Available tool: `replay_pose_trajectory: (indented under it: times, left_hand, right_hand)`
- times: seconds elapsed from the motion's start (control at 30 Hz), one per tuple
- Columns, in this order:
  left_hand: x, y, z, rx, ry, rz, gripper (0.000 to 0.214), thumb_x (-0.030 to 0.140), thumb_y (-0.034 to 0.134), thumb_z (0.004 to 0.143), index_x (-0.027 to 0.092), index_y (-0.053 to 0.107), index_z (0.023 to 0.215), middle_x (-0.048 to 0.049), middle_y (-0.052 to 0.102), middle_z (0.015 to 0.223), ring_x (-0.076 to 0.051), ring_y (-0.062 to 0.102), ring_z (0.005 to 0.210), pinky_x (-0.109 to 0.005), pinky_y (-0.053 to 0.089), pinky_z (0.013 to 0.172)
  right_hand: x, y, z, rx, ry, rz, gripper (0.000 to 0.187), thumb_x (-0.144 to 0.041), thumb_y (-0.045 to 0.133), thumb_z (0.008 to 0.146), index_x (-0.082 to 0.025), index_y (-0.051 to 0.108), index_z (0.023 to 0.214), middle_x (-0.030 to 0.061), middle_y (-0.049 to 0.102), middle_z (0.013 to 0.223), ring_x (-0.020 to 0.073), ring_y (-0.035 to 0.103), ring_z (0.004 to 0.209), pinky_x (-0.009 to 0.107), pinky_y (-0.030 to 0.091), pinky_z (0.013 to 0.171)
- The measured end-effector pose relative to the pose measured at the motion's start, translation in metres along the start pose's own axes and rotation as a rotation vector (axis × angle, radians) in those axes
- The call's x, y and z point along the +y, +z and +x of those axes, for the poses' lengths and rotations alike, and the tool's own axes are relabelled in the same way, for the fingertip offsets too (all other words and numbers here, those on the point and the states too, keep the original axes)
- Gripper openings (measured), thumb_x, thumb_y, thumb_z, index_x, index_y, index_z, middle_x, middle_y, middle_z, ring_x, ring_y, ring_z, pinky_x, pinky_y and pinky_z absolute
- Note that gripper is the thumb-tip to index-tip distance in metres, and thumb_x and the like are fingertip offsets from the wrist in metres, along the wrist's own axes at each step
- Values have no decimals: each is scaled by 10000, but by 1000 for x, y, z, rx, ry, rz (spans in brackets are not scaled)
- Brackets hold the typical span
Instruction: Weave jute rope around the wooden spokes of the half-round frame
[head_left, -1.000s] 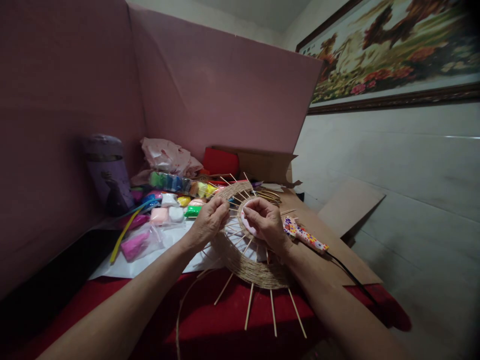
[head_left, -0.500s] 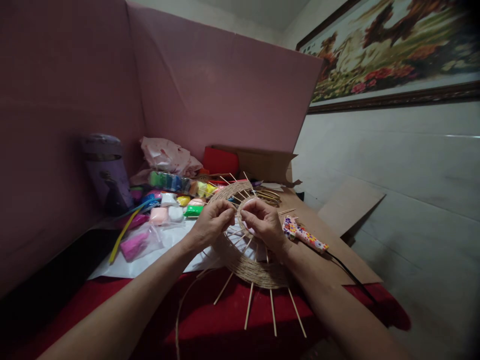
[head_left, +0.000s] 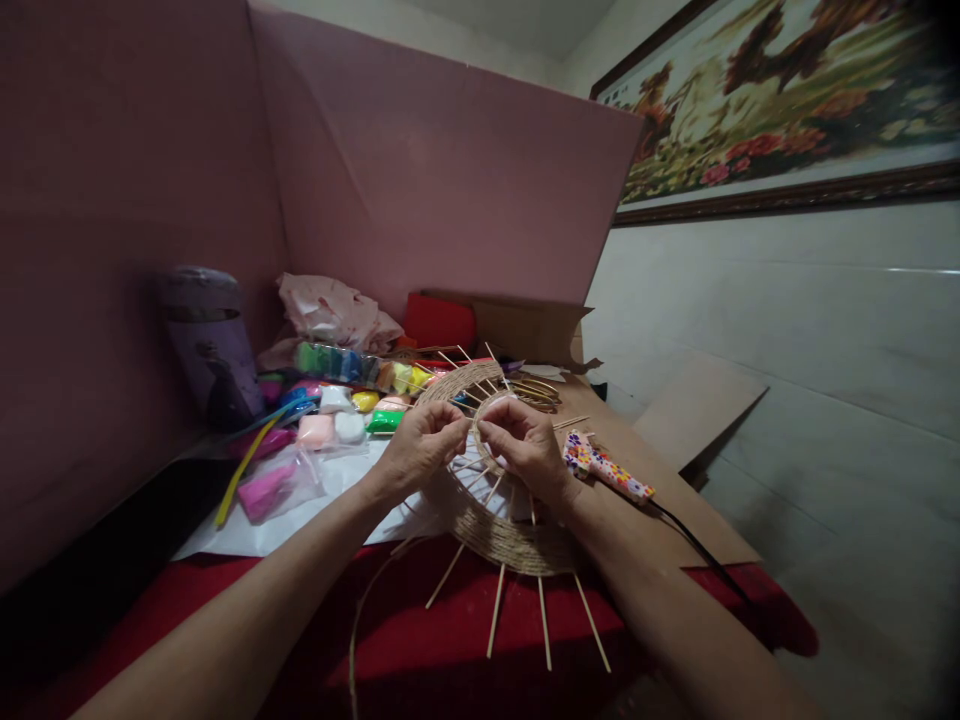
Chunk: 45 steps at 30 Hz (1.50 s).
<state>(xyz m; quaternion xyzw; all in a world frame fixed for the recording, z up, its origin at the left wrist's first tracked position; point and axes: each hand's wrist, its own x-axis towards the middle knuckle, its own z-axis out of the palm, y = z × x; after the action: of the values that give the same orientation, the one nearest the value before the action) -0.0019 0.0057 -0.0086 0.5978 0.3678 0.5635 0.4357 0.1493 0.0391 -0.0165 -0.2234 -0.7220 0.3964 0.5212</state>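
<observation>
A round woven ring of jute twine [head_left: 510,540] with thin wooden sticks radiating from it rests on the red table. My left hand [head_left: 420,448] and my right hand [head_left: 525,445] meet over its middle, fingertips pinched together on the twine and sticks at the inner edge. A loose strand of twine [head_left: 360,620] trails from the ring toward the table's front edge.
Coloured clay packets [head_left: 352,385] and a white sheet [head_left: 315,510] lie to the left, with a purple bottle [head_left: 210,345] behind. A patterned glue gun [head_left: 607,468] with a black cord lies right of my hands. Pink boards stand behind; a cardboard box [head_left: 525,330] sits at the back.
My hands have drawn closer together over the ring's centre, the right fingers shifting left off the pink centre piece toward the left fingertips.
</observation>
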Motion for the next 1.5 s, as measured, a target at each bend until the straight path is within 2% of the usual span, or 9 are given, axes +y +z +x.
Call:
replay_pose_trajectory:
  times: [0.27,0.53,0.97,1.2,1.5]
  left_hand:
    - [1,1,0,12,-37,-31,302,391,597,707,174,410,611,70,440,451,-41,368,365,-175,261,371]
    - [4,0,-1,14,-5,26,317,401,575,715,180,384,592,64,437,429,-45,369,361,-185,262,379]
    - [2,0,-1,20,2,-31,361,446,585,728,182,369,610,79,406,435,-37,340,358,-175,248,366]
    - [-2,-3,1,45,75,17,313,415,576,755,167,422,643,62,441,463,-46,359,381,-182,266,377]
    - [-6,-3,2,48,102,83,253,371,548,777,158,458,674,55,455,480,-52,377,398,-183,285,387]
  right_hand:
    - [-1,1,0,-11,1,14,137,-294,607,761,-178,548,719,-26,508,630,83,429,507,228,349,471]
    - [0,1,1,-15,-6,44,139,-285,619,750,-170,549,719,-27,506,628,80,427,504,224,343,460]
    - [1,0,0,-7,-20,1,131,-282,607,761,-171,551,719,-27,509,634,80,435,521,228,355,485]
    - [0,1,0,-5,-3,23,139,-292,608,761,-174,549,716,-29,511,622,80,433,507,226,352,473]
    - [1,0,0,-3,-14,-24,139,-296,595,776,-175,547,728,-24,506,637,86,436,523,233,355,486]
